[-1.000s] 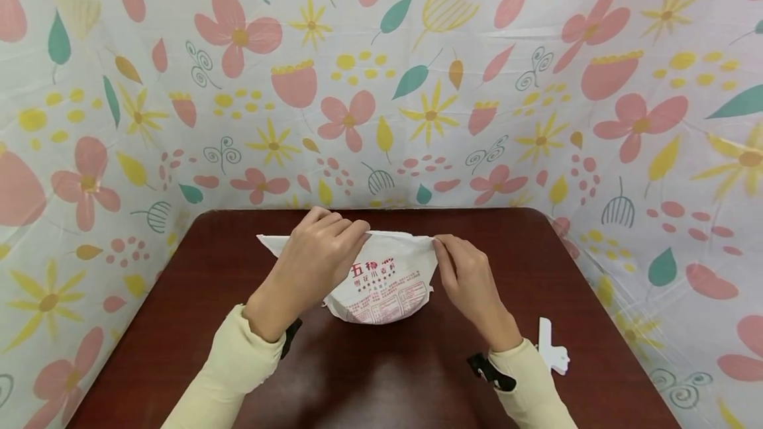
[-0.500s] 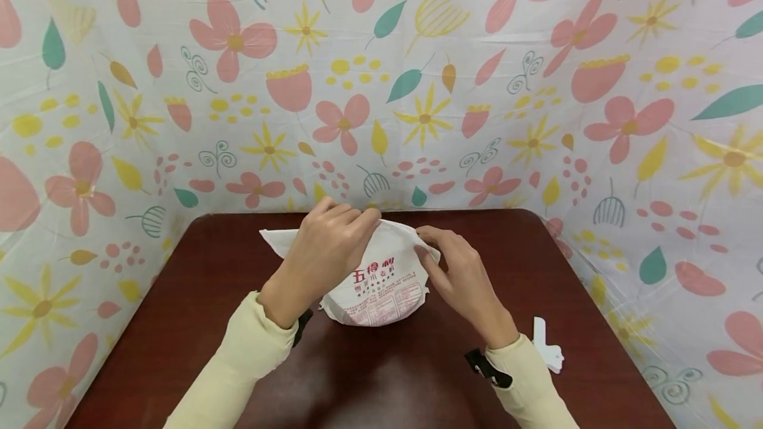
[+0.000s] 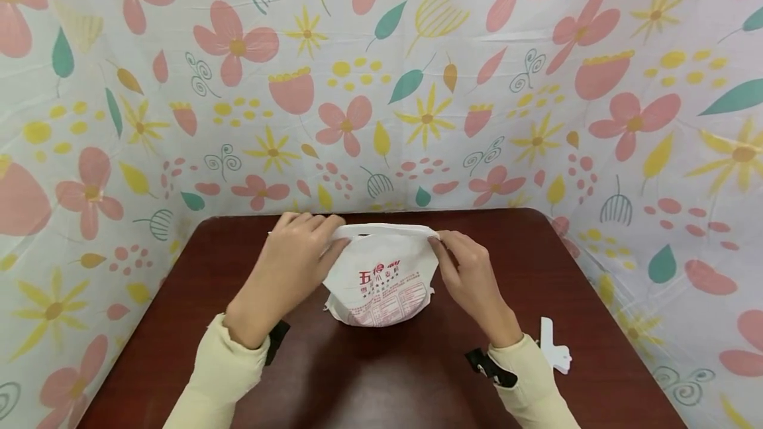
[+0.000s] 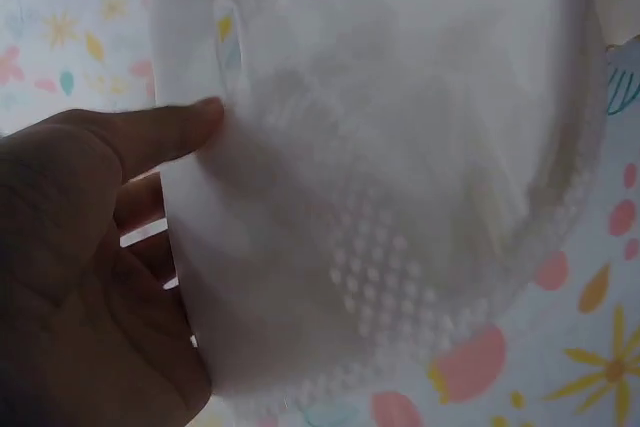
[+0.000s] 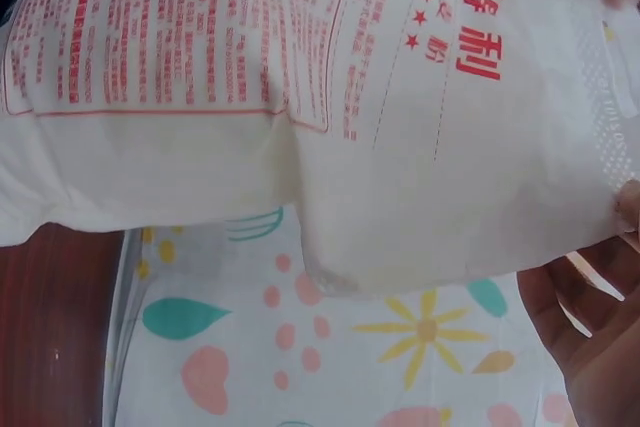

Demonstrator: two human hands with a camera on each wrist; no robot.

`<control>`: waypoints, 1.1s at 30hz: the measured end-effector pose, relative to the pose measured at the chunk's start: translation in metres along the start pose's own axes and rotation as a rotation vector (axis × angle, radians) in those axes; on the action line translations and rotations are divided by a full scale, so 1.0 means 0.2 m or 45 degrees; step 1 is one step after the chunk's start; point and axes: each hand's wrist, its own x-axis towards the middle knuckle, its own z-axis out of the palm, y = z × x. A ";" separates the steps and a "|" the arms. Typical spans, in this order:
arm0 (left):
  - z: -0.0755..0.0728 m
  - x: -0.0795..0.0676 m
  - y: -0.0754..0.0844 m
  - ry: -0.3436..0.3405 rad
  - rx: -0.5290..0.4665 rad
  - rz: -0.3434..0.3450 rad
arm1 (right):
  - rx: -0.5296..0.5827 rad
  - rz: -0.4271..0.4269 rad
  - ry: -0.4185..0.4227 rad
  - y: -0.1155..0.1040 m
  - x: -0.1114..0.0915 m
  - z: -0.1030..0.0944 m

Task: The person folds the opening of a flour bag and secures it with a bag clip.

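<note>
A white flour bag (image 3: 381, 277) with red printing stands on the table, its bottom bulging and its top flat. My left hand (image 3: 286, 270) pinches the bag's top edge at the left, thumb on the near face. In the left wrist view, that thumb lies just below a handle slot in the white bag (image 4: 420, 147), above an embossed diamond pattern. At the top right corner my right hand (image 3: 471, 263) pinches the edge between thumb and fingers. The right wrist view shows the printed face of the bag (image 5: 400, 187) stretched towards those fingertips. The top edge runs nearly level between both hands.
On the dark red-brown table (image 3: 381, 389), a white clip (image 3: 554, 353) lies to the right, beside my right sleeve. A flower-patterned cloth (image 3: 381, 85) hangs behind the table and along both sides.
My left hand has shifted left to the bag's left end, where a corner had stuck out. My right hand loosened briefly, then pinched the right corner again. The top edge is now straighter.
</note>
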 end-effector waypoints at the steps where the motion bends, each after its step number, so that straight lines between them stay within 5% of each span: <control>1: -0.01 -0.02 -0.02 -0.006 -0.021 -0.030 | 0.009 0.002 -0.009 0.00 0.00 0.00; 6: -0.04 -0.14 -0.13 0.045 -0.142 -0.152 | 0.037 0.039 -0.054 -0.02 0.04 0.00; 9: -0.04 -0.17 -0.17 0.102 -0.193 -0.144 | 0.042 0.054 -0.039 -0.03 0.05 0.00; 21: -0.01 -0.12 -0.25 0.235 -0.353 -0.069 | 0.104 0.071 0.124 -0.03 0.12 0.03; 26: 0.00 -0.14 -0.25 0.265 -0.401 -0.132 | 0.203 0.128 0.147 -0.03 0.10 0.03; 30: -0.01 -0.13 -0.21 0.296 -0.306 -0.194 | 0.235 0.136 0.138 -0.02 0.09 0.04; 33: -0.02 -0.09 -0.17 0.294 -0.154 -0.147 | 0.230 0.127 0.130 -0.01 0.10 0.03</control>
